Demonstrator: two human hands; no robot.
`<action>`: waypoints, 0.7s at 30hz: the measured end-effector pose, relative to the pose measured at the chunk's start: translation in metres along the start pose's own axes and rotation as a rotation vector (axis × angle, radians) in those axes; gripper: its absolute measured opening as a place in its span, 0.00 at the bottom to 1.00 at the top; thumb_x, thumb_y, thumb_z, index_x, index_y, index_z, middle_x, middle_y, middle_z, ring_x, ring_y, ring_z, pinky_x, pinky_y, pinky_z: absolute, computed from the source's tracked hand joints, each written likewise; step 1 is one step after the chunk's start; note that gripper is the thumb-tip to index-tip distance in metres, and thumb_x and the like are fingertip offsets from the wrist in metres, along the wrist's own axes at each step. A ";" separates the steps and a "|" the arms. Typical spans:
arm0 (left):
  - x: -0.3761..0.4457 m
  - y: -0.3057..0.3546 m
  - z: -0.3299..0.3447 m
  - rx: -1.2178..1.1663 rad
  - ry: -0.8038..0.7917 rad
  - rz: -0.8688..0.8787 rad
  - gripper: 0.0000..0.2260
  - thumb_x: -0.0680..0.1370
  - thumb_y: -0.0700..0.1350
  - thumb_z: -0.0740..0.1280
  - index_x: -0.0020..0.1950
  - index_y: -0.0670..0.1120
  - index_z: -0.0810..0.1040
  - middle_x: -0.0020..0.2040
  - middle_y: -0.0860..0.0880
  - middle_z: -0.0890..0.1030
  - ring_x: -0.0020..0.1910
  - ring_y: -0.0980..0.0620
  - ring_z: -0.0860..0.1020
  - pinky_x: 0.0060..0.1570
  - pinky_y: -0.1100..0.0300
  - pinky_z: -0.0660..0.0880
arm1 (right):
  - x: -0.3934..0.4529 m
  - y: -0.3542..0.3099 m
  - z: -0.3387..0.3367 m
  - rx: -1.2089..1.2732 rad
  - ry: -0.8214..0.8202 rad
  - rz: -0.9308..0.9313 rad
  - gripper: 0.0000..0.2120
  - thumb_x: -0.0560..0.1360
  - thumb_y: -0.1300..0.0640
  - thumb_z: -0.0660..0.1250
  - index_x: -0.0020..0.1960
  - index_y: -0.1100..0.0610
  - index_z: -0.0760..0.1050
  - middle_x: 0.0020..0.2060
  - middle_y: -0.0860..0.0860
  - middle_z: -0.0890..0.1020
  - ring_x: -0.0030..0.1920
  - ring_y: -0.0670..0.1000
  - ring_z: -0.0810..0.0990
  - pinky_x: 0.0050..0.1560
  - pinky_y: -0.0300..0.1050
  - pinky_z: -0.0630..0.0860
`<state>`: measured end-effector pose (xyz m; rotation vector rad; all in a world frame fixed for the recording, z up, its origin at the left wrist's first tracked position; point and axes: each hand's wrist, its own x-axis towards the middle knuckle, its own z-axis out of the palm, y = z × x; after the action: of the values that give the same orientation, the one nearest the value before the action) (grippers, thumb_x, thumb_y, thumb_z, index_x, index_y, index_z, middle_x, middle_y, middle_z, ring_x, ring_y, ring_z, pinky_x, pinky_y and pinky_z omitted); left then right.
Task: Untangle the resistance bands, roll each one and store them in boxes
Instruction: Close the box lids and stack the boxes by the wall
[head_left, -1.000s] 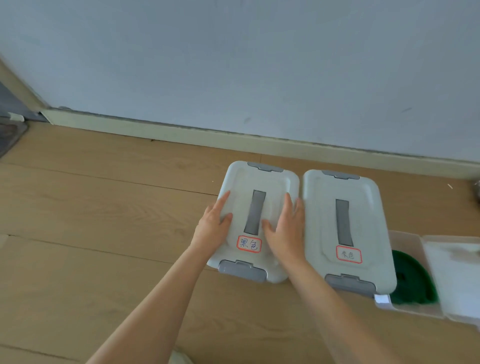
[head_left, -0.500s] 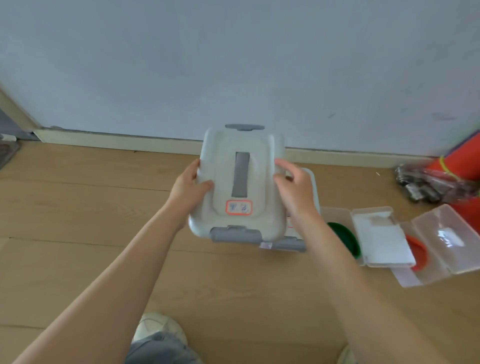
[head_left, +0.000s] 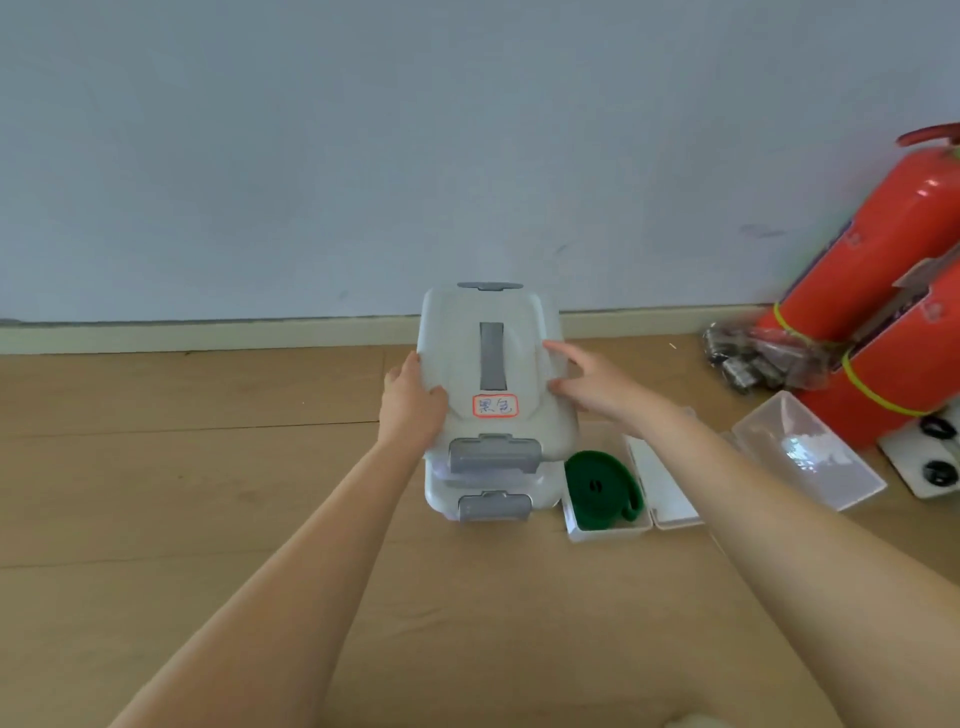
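Observation:
A closed white box with grey latches and a red-framed label sits tilted on top of a second closed white box on the wooden floor. My left hand grips the top box's left edge, thumb on the lid. My right hand holds its right edge with fingers spread along the lid. To the right an open box holds a rolled green resistance band. What the closed boxes hold is hidden.
An open clear lid lies right of the green band's box. Two red fire extinguishers lean on the wall at far right, with a bag of dark items beside them. A white tray with black rings sits at the right edge.
Both hands lifted the labelled box off the floor, carried it right and brought it down onto the second closed box. The camera view swung right, revealing the extinguishers.

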<state>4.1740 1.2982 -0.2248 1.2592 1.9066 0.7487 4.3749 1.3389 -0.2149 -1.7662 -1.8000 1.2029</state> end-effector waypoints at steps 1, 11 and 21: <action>-0.013 0.004 0.005 0.061 0.059 0.024 0.25 0.77 0.37 0.58 0.74 0.44 0.60 0.70 0.41 0.64 0.65 0.41 0.67 0.62 0.52 0.65 | -0.004 0.002 -0.006 -0.013 0.000 0.005 0.26 0.76 0.62 0.62 0.72 0.49 0.63 0.71 0.51 0.66 0.68 0.54 0.68 0.67 0.50 0.68; -0.100 0.036 0.119 0.448 -0.089 0.604 0.17 0.75 0.37 0.57 0.63 0.44 0.73 0.68 0.46 0.67 0.65 0.47 0.67 0.69 0.54 0.52 | -0.067 0.098 -0.052 -0.039 0.221 0.314 0.18 0.78 0.62 0.58 0.68 0.59 0.69 0.66 0.57 0.72 0.64 0.57 0.71 0.62 0.47 0.69; -0.064 -0.040 0.227 0.407 -0.510 0.155 0.24 0.79 0.39 0.57 0.74 0.39 0.55 0.76 0.41 0.55 0.74 0.44 0.57 0.70 0.55 0.55 | -0.043 0.246 -0.018 -0.124 0.486 0.531 0.21 0.77 0.54 0.62 0.67 0.62 0.66 0.62 0.61 0.73 0.63 0.62 0.70 0.63 0.56 0.67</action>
<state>4.3552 1.2422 -0.3700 1.6703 1.5877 0.0803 4.5537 1.2713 -0.3770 -2.4442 -1.1843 0.7251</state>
